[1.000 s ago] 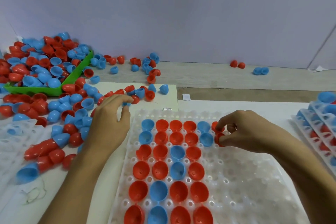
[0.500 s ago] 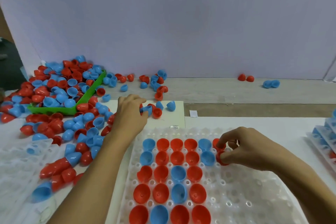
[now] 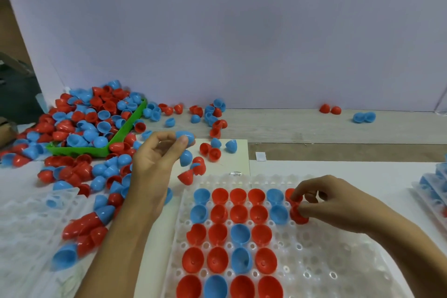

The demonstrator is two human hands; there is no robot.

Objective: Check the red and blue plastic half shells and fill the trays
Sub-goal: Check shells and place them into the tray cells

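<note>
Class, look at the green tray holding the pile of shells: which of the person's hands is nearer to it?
Left. The left hand, holding a blue shell, is just right of the green tray; the right hand is far off, pinching a red shell at the clear tray.

Bright, even light with only faint, soft shadows. Slight overall blur, worse at the near left and far right edges. Wide-angle bending curves the outer edges.

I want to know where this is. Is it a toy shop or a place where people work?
Probably a sorting bench in a small workshop: a heap of loose half shells spills over a green bin, and a clear tray is being filled.
</note>
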